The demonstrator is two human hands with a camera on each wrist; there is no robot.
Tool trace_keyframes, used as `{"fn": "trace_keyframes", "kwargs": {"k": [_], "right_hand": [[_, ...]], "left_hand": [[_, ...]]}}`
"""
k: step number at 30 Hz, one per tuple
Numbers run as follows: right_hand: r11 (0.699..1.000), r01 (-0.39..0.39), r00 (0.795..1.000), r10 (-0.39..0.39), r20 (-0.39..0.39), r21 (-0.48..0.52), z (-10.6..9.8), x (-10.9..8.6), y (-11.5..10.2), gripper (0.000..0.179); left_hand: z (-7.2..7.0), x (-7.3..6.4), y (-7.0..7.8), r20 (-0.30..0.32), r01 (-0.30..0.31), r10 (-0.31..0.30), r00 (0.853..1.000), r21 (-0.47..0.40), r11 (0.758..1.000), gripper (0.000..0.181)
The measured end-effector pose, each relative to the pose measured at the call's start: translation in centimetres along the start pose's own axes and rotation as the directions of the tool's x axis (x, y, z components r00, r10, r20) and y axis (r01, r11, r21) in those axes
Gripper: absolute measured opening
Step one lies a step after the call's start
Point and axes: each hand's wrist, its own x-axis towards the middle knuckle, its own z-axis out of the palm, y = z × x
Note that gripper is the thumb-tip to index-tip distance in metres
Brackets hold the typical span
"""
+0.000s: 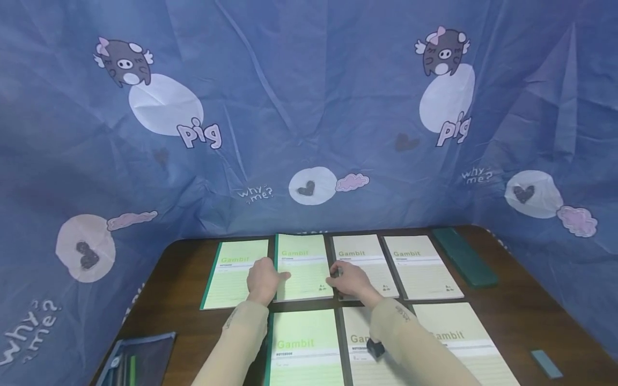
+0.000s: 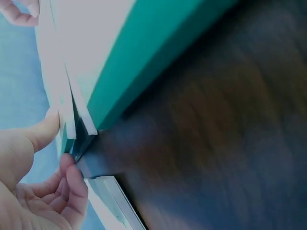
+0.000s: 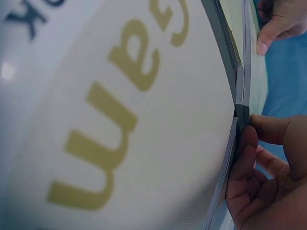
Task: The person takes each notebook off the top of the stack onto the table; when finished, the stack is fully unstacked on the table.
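Observation:
Both hands hold a pale-green Gambit notebook [image 1: 304,262] with a green spine, second from the left in the back row. My left hand [image 1: 263,280] pinches its spine edge, thumb on the cover and fingertips at the underside in the left wrist view. At the opposite edge my right hand [image 1: 352,280] pinches it near the lower right, beside a grey-spined notebook [image 1: 359,248]. In the right wrist view, the right thumb and fingers [image 3: 247,143] close on the notebook's corner. Another green-spined notebook [image 1: 224,289] lies to the left, partly behind the left hand.
More Gambit notebooks lie in the front row, including a green-spined one [image 1: 304,372] below my hands. A dark teal case [image 1: 465,258] sits at the back right, a small blue block [image 1: 546,364] at the front right. A blue pouch [image 1: 156,351] with pens is front left. Blue printed cloth [image 1: 309,107] surrounds the table.

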Motion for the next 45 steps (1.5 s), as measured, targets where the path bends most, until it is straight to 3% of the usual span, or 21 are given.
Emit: {"fn": "trace_keyframes", "kwargs": {"k": [7, 13, 18, 21, 27, 33, 37, 41, 45], "right_hand": [[1.000, -0.002, 1.000, 0.002, 0.006, 0.007, 0.2, 0.3, -0.2, 0.034], [1.000, 0.012, 1.000, -0.012, 0.004, -0.006, 0.4, 0.6, 0.0, 0.038], [0.997, 0.003, 1.000, -0.004, -0.019, -0.074, 0.3, 0.8, 0.2, 0.041], [0.995, -0.004, 1.000, 0.002, -0.026, -0.097, 0.3, 0.9, 0.1, 0.043], [0.992, 0.010, 1.000, -0.014, -0.028, -0.123, 0.3, 1.1, -0.2, 0.044], [0.992, 0.009, 1.000, -0.012, -0.024, -0.123, 0.3, 1.0, -0.4, 0.045], [0.992, 0.008, 1.000, -0.011, -0.019, -0.129, 0.2, 1.1, -0.1, 0.045], [0.992, 0.004, 1.000, -0.008, -0.025, -0.127, 0.0, 1.0, -0.2, 0.045], [0.992, 0.009, 1.000, -0.012, -0.021, -0.122, 0.2, 0.9, -0.1, 0.045]], "left_hand": [[-0.3, 1.2, -0.6, -0.017, 0.024, -0.028, 0.999, -0.212, 0.977, 0.029], [-1.3, 1.5, -1.3, -0.017, 0.052, -0.060, 0.998, -0.312, 0.949, 0.030], [-2.6, 1.1, -2.0, -0.005, 0.109, -0.122, 0.993, -0.416, 0.903, 0.038], [-4.4, 0.6, -2.8, 0.000, 0.130, -0.147, 0.989, -0.468, 0.874, 0.037], [-9.8, -1.6, -5.0, 0.061, 0.204, -0.202, 0.978, -0.519, 0.830, 0.050], [-13.8, -4.8, -7.8, 0.089, 0.204, -0.183, 0.979, -0.471, 0.858, 0.054], [-14.9, -7.0, -9.4, 0.110, 0.217, -0.187, 0.976, -0.437, 0.873, 0.057], [-15.1, -8.8, -10.6, 0.162, 0.268, -0.218, 0.962, -0.433, 0.861, 0.060], [-14.8, -10.4, -12.0, 0.227, 0.333, -0.258, 0.939, -0.419, 0.845, 0.065]]}}
